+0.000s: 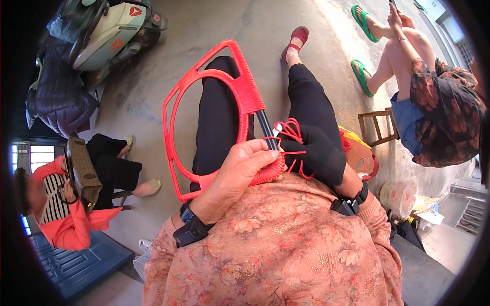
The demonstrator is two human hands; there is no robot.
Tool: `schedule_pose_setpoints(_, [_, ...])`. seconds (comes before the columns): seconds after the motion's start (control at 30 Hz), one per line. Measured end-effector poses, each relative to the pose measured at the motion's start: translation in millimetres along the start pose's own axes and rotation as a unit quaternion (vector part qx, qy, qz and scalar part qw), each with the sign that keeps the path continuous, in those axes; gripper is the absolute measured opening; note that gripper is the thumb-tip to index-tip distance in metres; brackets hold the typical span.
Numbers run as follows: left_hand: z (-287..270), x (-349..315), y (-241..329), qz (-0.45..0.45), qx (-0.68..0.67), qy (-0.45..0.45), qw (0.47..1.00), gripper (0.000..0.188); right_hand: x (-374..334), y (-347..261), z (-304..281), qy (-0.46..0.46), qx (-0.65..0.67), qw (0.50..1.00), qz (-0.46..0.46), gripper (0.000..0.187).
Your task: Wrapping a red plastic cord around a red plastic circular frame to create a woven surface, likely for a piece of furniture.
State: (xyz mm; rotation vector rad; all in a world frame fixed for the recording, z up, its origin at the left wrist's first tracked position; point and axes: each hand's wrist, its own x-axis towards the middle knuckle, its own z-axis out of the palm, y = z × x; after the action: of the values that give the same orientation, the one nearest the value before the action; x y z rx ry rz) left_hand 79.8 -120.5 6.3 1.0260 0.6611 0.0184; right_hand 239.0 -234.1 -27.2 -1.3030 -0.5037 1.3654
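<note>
Red-wrapped frame (250,96) lies over the lap (218,127), its dark bar (264,126) running forward from the nearer left hand (245,162) — fingers clamped on it. Gloved right hand (320,155) — its fingers, I cannot tell.

No words or numbers can be read. Well apart from the fingers (264,159) of the left hand (237,166), far up and to their left, a pale scooter (104,38) bears two emblems: a red badge (135,11) with a white triangular device on the upper panel, and an orange-red mark (117,44) lower on the same bodywork. To the right of those fingers, beyond the black-gloved right hand (321,155), a red, yellow and orange bag (363,162) carries a roundish printed mark, too small to make out. Farther right and lower, faint coloured print on a whitish tub (397,196) is indistinct.
</note>
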Motion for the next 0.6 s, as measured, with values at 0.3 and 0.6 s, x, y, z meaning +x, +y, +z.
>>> schedule_pose_setpoints(0.3, [-1.2,3.7,3.6,-0.027,-0.052,0.023,0.998,0.026,-43.2,-21.5,-2.9,0.013,-0.180,0.979,-0.097,0.023])
schedule_pose_setpoints(0.6, [3.1,5.5,-2.5,-0.009,-0.006,0.026,1.000,0.020,-43.3,3.6,-10.4,0.163,-0.023,0.985,-0.060,0.025])
